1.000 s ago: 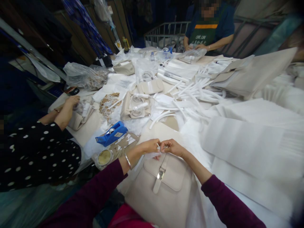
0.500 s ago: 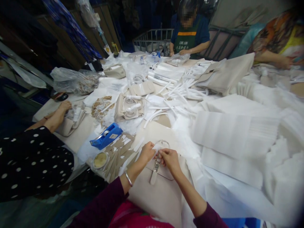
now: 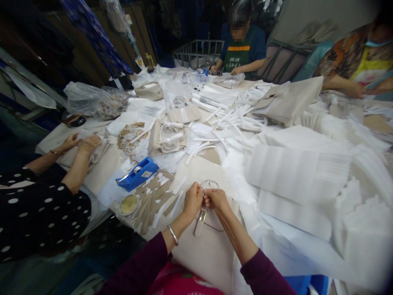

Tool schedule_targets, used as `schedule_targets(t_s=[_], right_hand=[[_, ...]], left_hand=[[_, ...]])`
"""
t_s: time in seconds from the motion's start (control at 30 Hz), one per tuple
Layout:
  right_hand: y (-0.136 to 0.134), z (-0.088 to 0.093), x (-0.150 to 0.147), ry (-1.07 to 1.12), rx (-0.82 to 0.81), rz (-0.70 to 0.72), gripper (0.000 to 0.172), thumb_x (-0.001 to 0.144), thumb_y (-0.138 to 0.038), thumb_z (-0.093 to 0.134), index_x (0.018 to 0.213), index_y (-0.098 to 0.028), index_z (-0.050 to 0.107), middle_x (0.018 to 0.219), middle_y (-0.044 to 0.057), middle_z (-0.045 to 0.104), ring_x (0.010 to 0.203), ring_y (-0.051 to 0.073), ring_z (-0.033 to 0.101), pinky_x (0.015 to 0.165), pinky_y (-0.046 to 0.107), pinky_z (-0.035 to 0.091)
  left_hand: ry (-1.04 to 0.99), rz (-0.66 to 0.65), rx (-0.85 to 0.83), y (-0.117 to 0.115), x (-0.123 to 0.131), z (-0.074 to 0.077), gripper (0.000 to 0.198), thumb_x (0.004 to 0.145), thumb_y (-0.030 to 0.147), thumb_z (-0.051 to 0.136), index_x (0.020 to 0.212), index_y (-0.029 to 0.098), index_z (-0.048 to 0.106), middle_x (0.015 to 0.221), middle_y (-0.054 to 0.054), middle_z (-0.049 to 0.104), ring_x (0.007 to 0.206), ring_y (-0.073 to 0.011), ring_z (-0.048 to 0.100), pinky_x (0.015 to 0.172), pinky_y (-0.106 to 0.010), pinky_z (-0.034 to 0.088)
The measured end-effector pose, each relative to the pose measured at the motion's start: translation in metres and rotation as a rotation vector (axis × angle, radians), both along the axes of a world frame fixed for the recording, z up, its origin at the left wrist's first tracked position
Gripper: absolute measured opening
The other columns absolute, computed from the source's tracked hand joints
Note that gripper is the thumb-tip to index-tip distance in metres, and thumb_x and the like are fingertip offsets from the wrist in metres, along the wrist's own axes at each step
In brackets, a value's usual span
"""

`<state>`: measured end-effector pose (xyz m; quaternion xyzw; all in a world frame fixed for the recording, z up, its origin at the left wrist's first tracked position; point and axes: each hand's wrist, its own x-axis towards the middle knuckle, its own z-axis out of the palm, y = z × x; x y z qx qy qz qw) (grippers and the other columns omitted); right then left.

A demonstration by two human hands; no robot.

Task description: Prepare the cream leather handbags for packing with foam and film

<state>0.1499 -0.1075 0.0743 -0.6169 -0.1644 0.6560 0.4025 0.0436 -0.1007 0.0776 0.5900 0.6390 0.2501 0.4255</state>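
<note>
A light beige handbag (image 3: 205,256) lies flat at the table's near edge, its flap upward. A strap with a metal buckle (image 3: 202,219) hangs down its front, and a round ring handle (image 3: 218,185) stands behind my fingers. Just above the buckle, my left hand (image 3: 193,200) is closed in a pinch. My right hand (image 3: 216,199) is pinched too, its fingertips meeting those of the left. What lies between the fingertips is hidden. Beige and white strips (image 3: 153,205) are spread left of the bag.
A blue tape dispenser (image 3: 138,174) and a round tub (image 3: 129,204) are to the left. White foam sheets (image 3: 285,172) are stacked right. Another bag (image 3: 167,137) and white tubes (image 3: 236,119) lie beyond. A co-worker's hands (image 3: 81,143) work at left; two people are across the table.
My hands have drawn closer together, and the white piece seen at my left fingers no longer shows. The left co-worker's second hand has come into view.
</note>
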Motion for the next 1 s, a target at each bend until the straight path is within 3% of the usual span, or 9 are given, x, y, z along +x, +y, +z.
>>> schedule_targets(t_s=[0.17, 0.3, 0.57, 0.77, 0.9, 1.0], right_hand=[[-0.002, 0.001, -0.009, 0.072, 0.014, -0.091, 0.013, 0.062, -0.024, 0.063, 0.056, -0.016, 0.054, 0.041, -0.003, 0.052, 0.032, 0.007, 0.043, 0.034, 0.019, 0.039], [-0.008, 0.0, -0.018, 0.069, 0.055, -0.156, 0.014, 0.06, -0.028, 0.063, 0.061, -0.017, 0.055, 0.043, -0.005, 0.052, 0.033, 0.006, 0.042, 0.035, 0.018, 0.036], [-0.015, -0.005, -0.016, 0.044, 0.194, -0.177, 0.018, 0.06, -0.034, 0.062, 0.061, -0.018, 0.053, 0.039, -0.008, 0.045, 0.033, 0.006, 0.034, 0.036, 0.019, 0.026], [-0.012, 0.001, -0.009, 0.019, 0.279, -0.166, 0.014, 0.06, -0.03, 0.059, 0.059, -0.018, 0.053, 0.042, -0.009, 0.042, 0.034, 0.004, 0.025, 0.035, 0.019, 0.016], [-0.016, 0.013, -0.01, 0.01, 0.315, -0.154, 0.01, 0.06, -0.026, 0.057, 0.064, -0.017, 0.059, 0.041, -0.009, 0.041, 0.034, 0.004, 0.03, 0.035, 0.018, 0.02], [-0.033, 0.022, -0.005, -0.005, 0.329, -0.167, 0.03, 0.059, -0.021, 0.059, 0.087, -0.016, 0.067, 0.047, -0.008, 0.05, 0.037, 0.007, 0.041, 0.038, 0.019, 0.031]], left_hand=[[0.003, 0.034, 0.117, -0.007, 0.0, 0.007, 0.013, 0.088, 0.023, 0.04, 0.1, 0.022, 0.045, 0.064, 0.004, 0.052, 0.062, -0.0133, 0.053, 0.061, -0.023, 0.038], [0.065, -0.007, 0.227, -0.012, -0.002, 0.01, 0.013, 0.088, 0.023, 0.039, 0.087, 0.021, 0.051, 0.079, -0.001, 0.058, 0.075, -0.0145, 0.055, 0.071, -0.025, 0.04], [0.036, -0.084, 0.087, -0.006, -0.008, 0.001, 0.018, 0.082, 0.02, 0.048, 0.096, 0.019, 0.058, 0.079, -0.002, 0.063, 0.069, -0.0141, 0.057, 0.063, -0.023, 0.041], [-0.042, -0.057, 0.017, 0.008, -0.008, 0.004, 0.017, 0.075, 0.024, 0.055, 0.09, 0.017, 0.06, 0.067, 0.0, 0.061, 0.056, -0.012, 0.053, 0.053, -0.021, 0.039], [-0.185, -0.049, 0.031, 0.01, -0.005, 0.008, 0.024, 0.072, 0.033, 0.057, 0.087, 0.015, 0.06, 0.059, 0.002, 0.058, 0.046, -0.0094, 0.045, 0.046, -0.02, 0.035], [-0.305, -0.076, -0.008, 0.008, -0.004, 0.008, 0.035, 0.066, 0.04, 0.06, 0.088, 0.012, 0.06, 0.059, 0.001, 0.059, 0.042, -0.0074, 0.04, 0.042, -0.02, 0.032]])
